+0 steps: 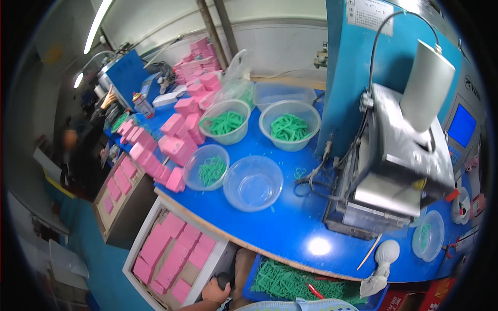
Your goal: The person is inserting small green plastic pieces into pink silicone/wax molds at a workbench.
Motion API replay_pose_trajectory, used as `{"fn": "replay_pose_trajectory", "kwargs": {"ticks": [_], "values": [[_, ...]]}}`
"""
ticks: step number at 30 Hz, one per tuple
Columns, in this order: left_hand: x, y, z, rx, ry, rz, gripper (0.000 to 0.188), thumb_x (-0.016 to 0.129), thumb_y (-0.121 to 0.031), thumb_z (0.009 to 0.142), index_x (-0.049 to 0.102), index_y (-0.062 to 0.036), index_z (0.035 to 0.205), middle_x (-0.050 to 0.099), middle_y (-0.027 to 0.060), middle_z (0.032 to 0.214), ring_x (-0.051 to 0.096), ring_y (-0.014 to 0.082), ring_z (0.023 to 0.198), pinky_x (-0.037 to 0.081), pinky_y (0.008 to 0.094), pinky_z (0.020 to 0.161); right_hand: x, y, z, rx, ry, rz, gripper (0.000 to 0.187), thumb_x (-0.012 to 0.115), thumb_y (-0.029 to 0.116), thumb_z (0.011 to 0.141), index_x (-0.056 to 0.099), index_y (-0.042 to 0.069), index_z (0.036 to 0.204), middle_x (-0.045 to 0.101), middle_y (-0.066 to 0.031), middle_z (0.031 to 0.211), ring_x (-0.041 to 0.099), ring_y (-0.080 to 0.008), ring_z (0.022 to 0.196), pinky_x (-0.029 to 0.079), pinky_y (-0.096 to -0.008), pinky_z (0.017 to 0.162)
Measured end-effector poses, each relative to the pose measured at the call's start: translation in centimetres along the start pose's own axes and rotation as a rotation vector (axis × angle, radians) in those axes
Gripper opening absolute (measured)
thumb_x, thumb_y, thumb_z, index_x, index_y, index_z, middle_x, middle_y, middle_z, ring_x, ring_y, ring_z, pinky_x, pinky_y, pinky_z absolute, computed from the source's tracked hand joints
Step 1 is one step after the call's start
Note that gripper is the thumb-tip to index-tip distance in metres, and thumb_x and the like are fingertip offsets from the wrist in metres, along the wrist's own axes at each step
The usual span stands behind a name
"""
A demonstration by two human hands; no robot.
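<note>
My left hand (215, 291) is low in the picture, beside a white box (136, 259) of pink blocks (174, 249). Its fingers are closed around a black rounded object (224, 280) whose kind I cannot make out. To its right a blue bin (250, 290) under the table edge holds many green plastic pieces (295, 280), with a red-handled tool (315, 291) lying on them. My right hand does not show.
On the blue table (290, 223) stand a clear empty bowl (253, 184) and several bowls of green pieces (290, 127). Pink boxes (179, 147) are stacked at left. A machine (399, 155) fills the right, near a cloth-wrapped bundle (386, 252). Another person (85, 150) works at far left.
</note>
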State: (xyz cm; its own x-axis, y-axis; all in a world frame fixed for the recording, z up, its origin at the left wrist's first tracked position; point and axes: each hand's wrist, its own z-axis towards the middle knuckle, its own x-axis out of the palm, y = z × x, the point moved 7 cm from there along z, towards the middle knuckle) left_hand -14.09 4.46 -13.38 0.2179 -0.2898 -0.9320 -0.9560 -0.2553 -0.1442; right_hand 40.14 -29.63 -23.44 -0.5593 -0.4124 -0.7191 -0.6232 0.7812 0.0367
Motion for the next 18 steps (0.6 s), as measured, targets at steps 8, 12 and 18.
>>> {"fn": "replay_pose_trajectory", "kwargs": {"ticks": [8,12,18], "values": [[-1.4,-1.8,-1.9,0.112,-0.011,-0.178,0.055,0.058,-0.045,0.077,0.053,-0.0011,0.109,0.058,0.0209,0.104,0.057,0.0362,0.096,0.045,0.0427,0.083,-1.7,5.1,0.7,-0.304,-0.244,0.028,0.055,0.051,0.046,0.082,0.053,0.002,0.116,0.052,-0.0250,0.118,0.048,-0.0352,0.112,0.038,-0.0374,0.095],[-2.3,-4.7,-4.0,0.575,-0.405,-0.113,0.041,0.063,-0.031,0.075,0.054,-0.0072,0.107,0.050,0.0137,0.112,0.046,0.0309,0.107,0.037,0.0425,0.090,-6.4,9.0,-3.8,-0.482,-0.410,0.109,0.054,0.050,0.044,0.084,0.050,0.004,0.120,0.049,-0.0246,0.120,0.047,-0.0334,0.114,0.037,-0.0358,0.095],[-4.9,-5.5,-4.2,0.727,-0.685,-0.079,0.040,0.064,-0.020,0.071,0.053,-0.0089,0.108,0.048,0.0145,0.117,0.044,0.0315,0.111,0.030,0.0488,0.094,-10.4,13.4,-6.9,-0.584,-0.305,0.195,0.045,0.050,0.037,0.086,0.053,0.001,0.113,0.054,-0.0215,0.108,0.052,-0.0300,0.102,0.041,-0.0343,0.087]]}}
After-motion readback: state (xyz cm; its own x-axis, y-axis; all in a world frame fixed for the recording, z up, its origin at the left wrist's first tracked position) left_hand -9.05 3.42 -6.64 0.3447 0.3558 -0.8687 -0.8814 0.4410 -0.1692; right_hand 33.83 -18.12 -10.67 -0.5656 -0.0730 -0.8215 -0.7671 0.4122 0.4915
